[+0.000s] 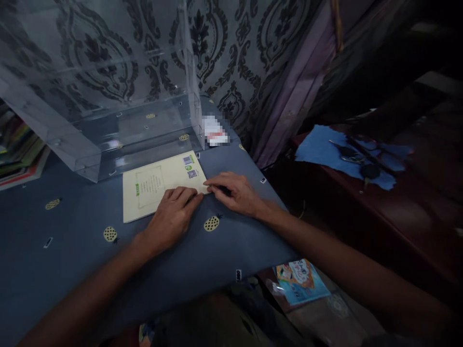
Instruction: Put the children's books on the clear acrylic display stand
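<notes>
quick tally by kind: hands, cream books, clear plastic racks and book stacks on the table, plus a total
Left hand and right hand: 2
Cream book: 1
Clear plastic rack: 1
Book stack: 1
Total: 5

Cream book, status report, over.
Left hand on cream book, near edge. Right hand at its near right corner. Barcode side up. Clear plastic rack just behind.

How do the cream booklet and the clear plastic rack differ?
The cream booklet is opaque and printed; the clear plastic rack is see-through. The booklet lies flat; the rack stands tall. The left hand and right hand touch the booklet, not the rack. Both sit on the blue-grey cloth.
</notes>
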Available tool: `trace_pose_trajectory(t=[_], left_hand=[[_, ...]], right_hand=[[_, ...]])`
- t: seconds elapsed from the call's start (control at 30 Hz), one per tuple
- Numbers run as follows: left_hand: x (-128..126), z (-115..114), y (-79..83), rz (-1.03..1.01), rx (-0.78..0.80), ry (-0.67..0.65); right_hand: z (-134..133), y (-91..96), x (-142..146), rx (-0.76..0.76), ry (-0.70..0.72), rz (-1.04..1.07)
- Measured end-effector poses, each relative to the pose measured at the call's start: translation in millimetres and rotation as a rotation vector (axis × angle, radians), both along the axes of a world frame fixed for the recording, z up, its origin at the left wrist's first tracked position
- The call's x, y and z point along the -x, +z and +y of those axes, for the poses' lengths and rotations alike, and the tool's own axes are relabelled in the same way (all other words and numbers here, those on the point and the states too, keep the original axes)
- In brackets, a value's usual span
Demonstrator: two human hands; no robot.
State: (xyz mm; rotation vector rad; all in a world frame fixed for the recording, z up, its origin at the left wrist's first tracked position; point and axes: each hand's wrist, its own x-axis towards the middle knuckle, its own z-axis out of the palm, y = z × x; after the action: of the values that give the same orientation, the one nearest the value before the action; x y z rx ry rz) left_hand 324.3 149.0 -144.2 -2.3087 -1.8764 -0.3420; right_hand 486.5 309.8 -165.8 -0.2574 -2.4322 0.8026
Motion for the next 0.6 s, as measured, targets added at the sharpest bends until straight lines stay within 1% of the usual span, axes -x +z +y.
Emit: trace_pose_trajectory(t=[0.07,0.17,0.23,0.4,0.6], left_hand=[[-2,5,0.3,0.035,0.012,0.051],[-4,13,1.3,0.093,0.044,0.162],[-5,15,1.8,0.129,0.062,0.207],[-2,16,-0.2,0.233,0.033,0.182],[3,17,-3.0,0.249,-0.012,0.119]], right_hand=[[1,0.8,0,0.087,0.006,0.006],[3,2.1,1,0.289,0.017,0.013],[5,2.7,1,0.382,0.008,0.012],[7,2.0,3,0.447,-0.002,0.027],[5,-0.3,2,0.463,-0.002,0.039]])
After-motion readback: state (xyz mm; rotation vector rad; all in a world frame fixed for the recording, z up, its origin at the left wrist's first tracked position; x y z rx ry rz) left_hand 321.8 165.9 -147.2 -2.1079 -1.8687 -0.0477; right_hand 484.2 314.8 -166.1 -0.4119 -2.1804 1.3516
